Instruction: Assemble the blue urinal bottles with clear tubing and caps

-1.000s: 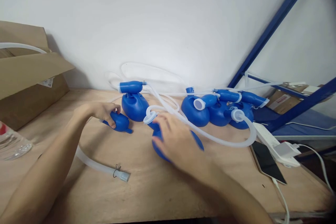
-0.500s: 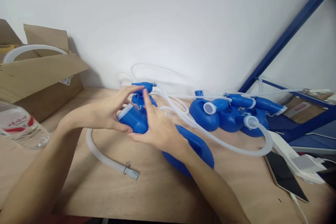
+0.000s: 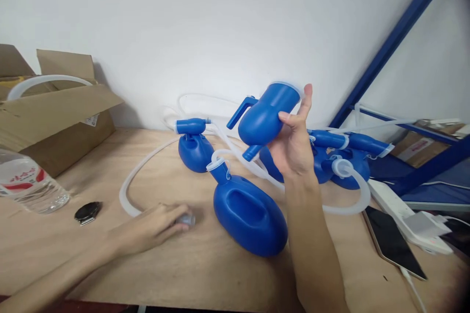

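Observation:
My right hand [image 3: 295,144] holds a blue plastic urinal funnel [image 3: 266,115] up in the air, its wide rimmed mouth tilted up and right. A short spout points down from it and a bent arm sticks out at its left. Down on the table, my left hand [image 3: 157,227] closes its fingers round the end of a clear plastic tube [image 3: 127,188], whose pale tip [image 3: 188,218] shows past them. Between the hands lies a blue urinal bottle [image 3: 249,215], with a white-rimmed neck and a tube joined there.
Another blue bottle [image 3: 196,154] with a funnel on top stands behind. More blue bottles [image 3: 350,176] stand at the right. A cardboard box [image 3: 69,127], a water bottle [image 3: 33,181] and a watch [image 3: 88,212] are at left; a phone [image 3: 394,242] and power strip [image 3: 389,205] at right.
Both hands were on the funnel; my right hand has lifted it up and right. My left hand has let go and moved down onto the tube's end.

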The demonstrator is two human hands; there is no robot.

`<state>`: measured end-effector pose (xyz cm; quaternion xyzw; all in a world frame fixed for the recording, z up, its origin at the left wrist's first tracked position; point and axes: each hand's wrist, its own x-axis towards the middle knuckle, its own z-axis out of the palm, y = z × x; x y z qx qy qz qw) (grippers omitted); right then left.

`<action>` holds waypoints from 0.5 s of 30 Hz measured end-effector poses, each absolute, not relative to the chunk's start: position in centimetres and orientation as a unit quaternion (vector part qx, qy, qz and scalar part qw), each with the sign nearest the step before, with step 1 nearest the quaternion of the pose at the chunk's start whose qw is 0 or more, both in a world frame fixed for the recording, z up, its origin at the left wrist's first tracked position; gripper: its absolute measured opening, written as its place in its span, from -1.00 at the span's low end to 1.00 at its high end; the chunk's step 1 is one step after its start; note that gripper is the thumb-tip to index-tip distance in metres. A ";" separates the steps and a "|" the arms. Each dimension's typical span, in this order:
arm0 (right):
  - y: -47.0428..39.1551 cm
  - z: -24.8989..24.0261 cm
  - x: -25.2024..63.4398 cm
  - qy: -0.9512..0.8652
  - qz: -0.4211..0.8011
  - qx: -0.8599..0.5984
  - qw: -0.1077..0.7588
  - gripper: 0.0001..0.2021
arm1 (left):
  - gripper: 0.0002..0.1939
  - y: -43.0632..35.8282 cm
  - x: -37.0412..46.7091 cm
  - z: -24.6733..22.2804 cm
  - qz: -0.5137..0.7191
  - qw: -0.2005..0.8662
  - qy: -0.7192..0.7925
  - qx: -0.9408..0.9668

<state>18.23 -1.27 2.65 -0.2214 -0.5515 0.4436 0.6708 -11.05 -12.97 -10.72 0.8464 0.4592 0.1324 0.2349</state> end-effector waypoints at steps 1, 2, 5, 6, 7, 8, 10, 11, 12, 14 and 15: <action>-1.1 2.6 18.2 -0.546 0.447 -0.221 0.673 0.04 | -0.69 -12.5 -10.4 -9.2 0.175 0.223 0.477 0.832; -1.0 2.5 18.1 -0.543 0.448 -0.222 0.675 0.01 | -0.67 -11.9 -9.6 -7.5 0.224 0.199 0.486 0.821; -0.9 2.2 17.7 -0.538 0.446 -0.228 0.678 -0.17 | -0.64 -10.1 -6.6 -2.2 0.323 0.119 0.485 0.804; -0.9 2.2 17.5 -0.534 0.448 -0.229 0.680 -0.23 | -0.65 -9.6 -5.6 -0.8 0.351 0.091 0.477 0.800; -1.0 2.3 17.4 -0.527 0.448 -0.229 0.685 -0.28 | -0.65 -9.2 -4.6 0.5 0.371 0.061 0.463 0.803; -1.1 2.3 17.4 -0.519 0.447 -0.226 0.693 -0.31 | -0.64 -8.8 -3.8 1.4 0.372 0.042 0.451 0.810; -1.4 2.5 17.5 -0.499 0.443 -0.213 0.714 -0.33 | -0.60 -8.3 -2.6 2.5 0.379 0.018 0.438 0.815; -1.5 2.6 17.7 -0.491 0.439 -0.205 0.724 -0.34 | -0.58 -8.1 -2.3 2.7 0.382 0.014 0.436 0.815; -1.6 2.7 17.9 -0.484 0.435 -0.199 0.733 -0.34 | -0.58 -7.9 -2.1 2.8 0.384 0.013 0.435 0.814; -1.8 2.8 18.3 -0.486 0.423 -0.191 0.740 -0.33 | -0.58 -7.4 -2.1 2.5 0.380 0.002 0.431 0.818; -1.9 2.8 18.4 -0.496 0.413 -0.196 0.738 -0.31 | -0.58 -7.2 -2.2 2.3 0.370 -0.009 0.428 0.824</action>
